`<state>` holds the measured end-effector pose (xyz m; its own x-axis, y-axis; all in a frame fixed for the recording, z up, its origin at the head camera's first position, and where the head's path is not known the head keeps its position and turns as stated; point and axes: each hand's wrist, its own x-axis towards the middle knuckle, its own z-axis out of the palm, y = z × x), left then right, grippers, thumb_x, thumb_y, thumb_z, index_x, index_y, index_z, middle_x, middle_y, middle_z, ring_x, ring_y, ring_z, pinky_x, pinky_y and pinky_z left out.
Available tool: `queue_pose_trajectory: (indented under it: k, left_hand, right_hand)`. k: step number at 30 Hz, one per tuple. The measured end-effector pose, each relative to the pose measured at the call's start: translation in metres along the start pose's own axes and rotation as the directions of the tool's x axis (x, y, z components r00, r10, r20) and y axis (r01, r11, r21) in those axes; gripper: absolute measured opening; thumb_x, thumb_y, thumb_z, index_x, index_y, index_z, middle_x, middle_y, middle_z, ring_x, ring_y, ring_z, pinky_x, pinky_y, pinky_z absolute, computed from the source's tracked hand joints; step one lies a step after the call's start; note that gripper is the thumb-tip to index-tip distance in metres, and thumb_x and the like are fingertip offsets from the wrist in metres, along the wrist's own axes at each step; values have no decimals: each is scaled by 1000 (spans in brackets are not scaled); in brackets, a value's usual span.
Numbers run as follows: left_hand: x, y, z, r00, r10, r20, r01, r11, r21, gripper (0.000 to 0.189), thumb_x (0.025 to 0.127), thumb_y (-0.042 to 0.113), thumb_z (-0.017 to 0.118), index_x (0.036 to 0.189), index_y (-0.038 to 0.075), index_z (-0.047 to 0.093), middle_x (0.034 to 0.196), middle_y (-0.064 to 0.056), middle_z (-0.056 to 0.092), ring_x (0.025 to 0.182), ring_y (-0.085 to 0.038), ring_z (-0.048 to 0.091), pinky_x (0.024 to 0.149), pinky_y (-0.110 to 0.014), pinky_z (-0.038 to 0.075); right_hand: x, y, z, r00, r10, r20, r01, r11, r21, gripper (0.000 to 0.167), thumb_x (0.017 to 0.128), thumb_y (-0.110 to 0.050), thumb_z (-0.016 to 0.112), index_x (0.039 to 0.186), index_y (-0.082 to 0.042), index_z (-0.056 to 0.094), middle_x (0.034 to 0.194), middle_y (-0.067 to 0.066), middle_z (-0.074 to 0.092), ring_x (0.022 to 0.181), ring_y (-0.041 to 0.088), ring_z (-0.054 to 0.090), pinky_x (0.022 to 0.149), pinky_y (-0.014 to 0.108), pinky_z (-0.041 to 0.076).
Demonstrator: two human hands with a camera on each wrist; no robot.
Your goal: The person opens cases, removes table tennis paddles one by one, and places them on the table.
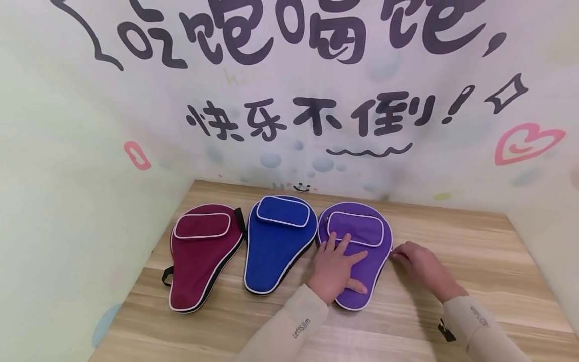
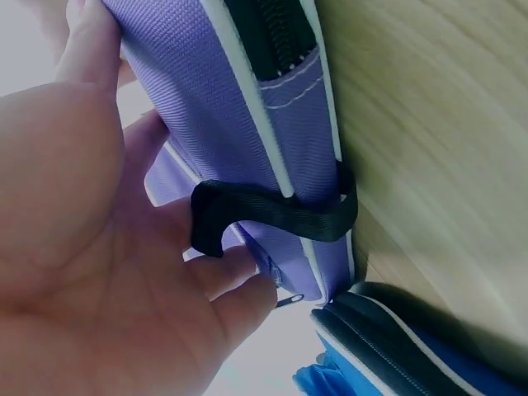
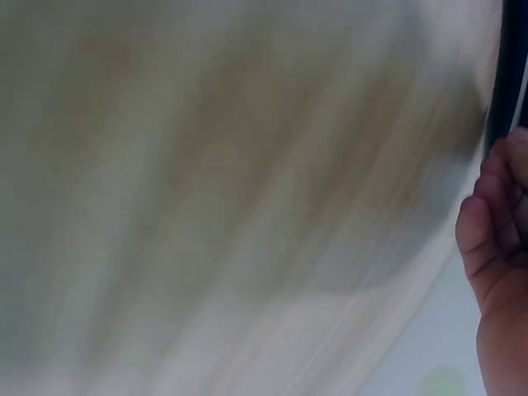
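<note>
A purple table tennis paddle case (image 1: 376, 255) with white piping lies pocket side up, its narrow end towards me. My left hand (image 1: 333, 266) rests on it with fingers spread over the front. In the left wrist view, a black strap loop (image 2: 280, 214) hangs from the case's side, by the fingers. At the right edge of the case my right hand (image 1: 418, 264) has its fingers curled together and pinches a small zipper pull, mostly hidden by the fingertips. The right wrist view shows the right hand (image 3: 503, 223) against the case's dark zipper side (image 3: 505, 74).
A blue paddle case (image 1: 276, 246) lies against the purple one's left side, and a dark red case (image 1: 199, 261) lies further left. All lie on a wood-grain table (image 1: 479, 251). A wall (image 1: 289, 166) with printed lettering rises behind. A black strap (image 1: 446, 331) hangs at the right sleeve.
</note>
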<state>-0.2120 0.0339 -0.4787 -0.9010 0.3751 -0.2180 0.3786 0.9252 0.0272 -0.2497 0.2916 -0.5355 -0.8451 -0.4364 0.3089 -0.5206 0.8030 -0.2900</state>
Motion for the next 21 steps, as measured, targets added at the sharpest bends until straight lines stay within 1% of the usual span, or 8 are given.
queue_pose_trajectory:
  k: [3, 6, 9, 12, 15, 21]
  left_hand:
    - [0, 0, 2, 1000, 1, 1, -1, 1000, -8, 87, 72, 83, 57, 151, 59, 32, 171, 7, 24, 160, -30, 20, 124, -44, 35]
    - [0, 0, 3, 1000, 10, -17, -10, 1000, -14, 86, 73, 83, 56, 152, 58, 33, 171, 7, 25, 160, -30, 20, 123, -45, 36]
    - [-1, -1, 3, 1000, 19, -22, -20, 999, -29, 85, 74, 82, 56, 152, 57, 33, 171, 6, 24, 160, -31, 20, 123, -46, 36]
    - [-2, 0, 2, 1000, 22, -18, -23, 999, -37, 84, 75, 82, 56, 153, 57, 32, 171, 6, 24, 160, -30, 20, 123, -48, 36]
    - [-2, -1, 1, 1000, 19, -14, -20, 999, -35, 85, 75, 83, 56, 153, 57, 32, 171, 6, 24, 160, -29, 20, 123, -48, 36]
    - [-1, -2, 2, 1000, 18, -16, -18, 999, -32, 84, 76, 83, 54, 153, 57, 30, 172, 7, 23, 161, -29, 18, 123, -49, 36]
  right_hand:
    - [-11, -14, 3, 996, -69, -54, 67, 997, -45, 12, 82, -3, 80, 88, -12, 76, 80, -6, 69, 73, 13, 68, 68, 33, 59]
    - [-20, -27, 5, 983, -148, -107, 140, 987, -81, 18, 75, 0, 83, 86, -11, 76, 76, -7, 65, 68, 9, 63, 63, 27, 56]
    - [-29, -42, 8, 971, -194, -136, 187, 980, -68, 22, 71, 3, 84, 86, -10, 75, 75, -7, 62, 68, 5, 59, 62, 22, 53]
    - [-42, -60, 11, 971, -204, -125, 201, 979, -31, 24, 71, 4, 84, 88, -10, 74, 76, -10, 59, 70, 0, 54, 61, 17, 49]
    - [-54, -80, 11, 976, -200, -89, 201, 980, 2, 24, 71, 3, 83, 89, -10, 73, 78, -11, 59, 71, -3, 52, 61, 16, 47]
    - [-66, -118, 6, 982, -188, -25, 187, 982, -8, 20, 75, -3, 84, 85, -16, 72, 78, -14, 64, 71, -2, 59, 62, 18, 52]
